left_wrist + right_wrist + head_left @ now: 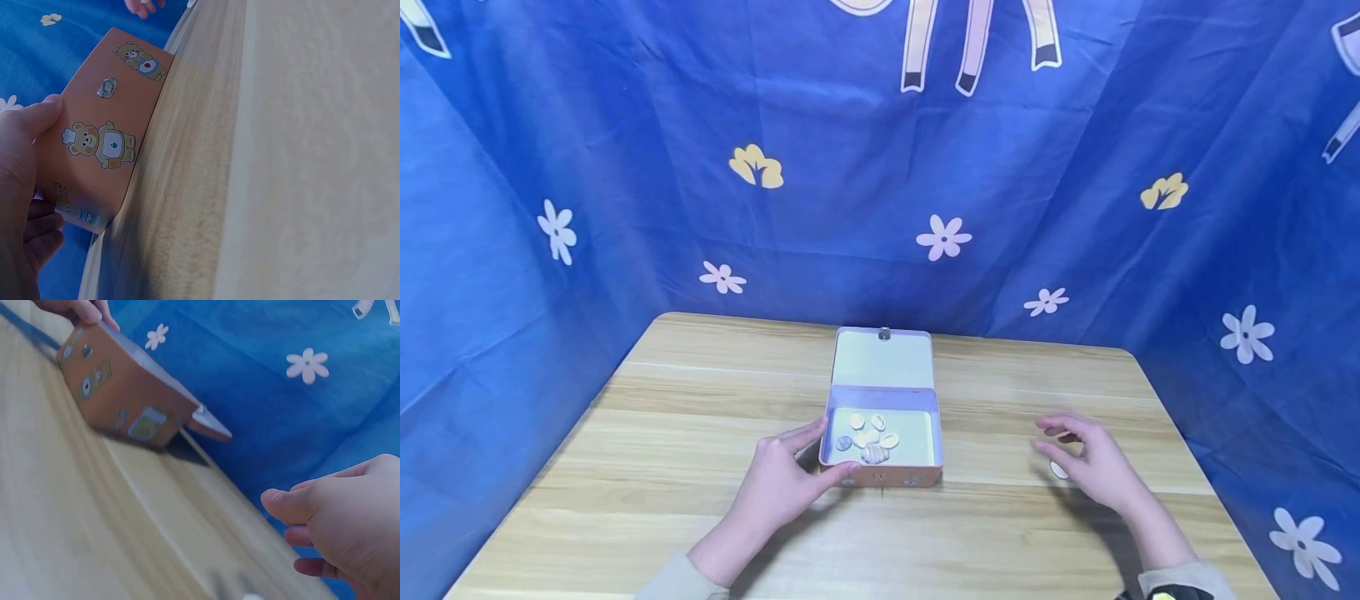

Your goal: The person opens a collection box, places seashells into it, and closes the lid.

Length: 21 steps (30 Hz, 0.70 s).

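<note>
A small hinged tin box (937, 442) stands on the table with its lid (883, 358) raised toward the back. Several seashells lie inside it, among them a larger ridged shell (874, 454) at the front and a dark round one (844, 443) at the left. My left hand (782, 475) grips the box at its front left corner, thumb on the front and fingers along the left side. Bear pictures and a metal clasp plate (107, 87) decorate its orange front. To the right, my right hand (1093, 462) hovers with loosely bent fingers beside a small white piece (1058, 470) on the table.
The wooden table (700, 367) has rounded back corners. A blue curtain (850, 183) printed with flowers and animal legs hangs close behind it and along both sides.
</note>
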Available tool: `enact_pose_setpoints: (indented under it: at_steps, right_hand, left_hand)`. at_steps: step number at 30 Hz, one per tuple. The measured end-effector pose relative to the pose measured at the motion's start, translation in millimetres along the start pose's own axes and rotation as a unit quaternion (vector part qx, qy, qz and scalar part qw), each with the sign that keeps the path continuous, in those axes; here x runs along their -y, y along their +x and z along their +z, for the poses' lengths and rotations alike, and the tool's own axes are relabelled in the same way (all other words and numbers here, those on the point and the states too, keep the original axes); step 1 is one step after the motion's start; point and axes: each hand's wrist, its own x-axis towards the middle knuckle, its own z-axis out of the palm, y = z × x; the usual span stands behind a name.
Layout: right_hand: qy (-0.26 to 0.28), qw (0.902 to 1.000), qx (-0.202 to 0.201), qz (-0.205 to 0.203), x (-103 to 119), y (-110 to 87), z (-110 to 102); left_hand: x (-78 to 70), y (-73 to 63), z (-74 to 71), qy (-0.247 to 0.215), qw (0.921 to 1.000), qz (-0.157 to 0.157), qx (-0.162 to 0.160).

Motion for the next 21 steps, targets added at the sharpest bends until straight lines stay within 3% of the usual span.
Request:
enact_pose_setpoints:
  at_steps: [9, 21]
  right_hand:
    - [-0.027, 0.9989, 0.002, 0.04, -22, -27.2, -1]
    - [-0.039, 0.998, 0.004, 0.049, -38, -42.7, 6]
  left_hand:
    - [-1.0, -0.4, -0.8, -0.001, 0.9999, -0.013, 0.005]
    - [-1.4, 0.0, -0.5, -0.002, 0.9998, -0.017, 0.006]
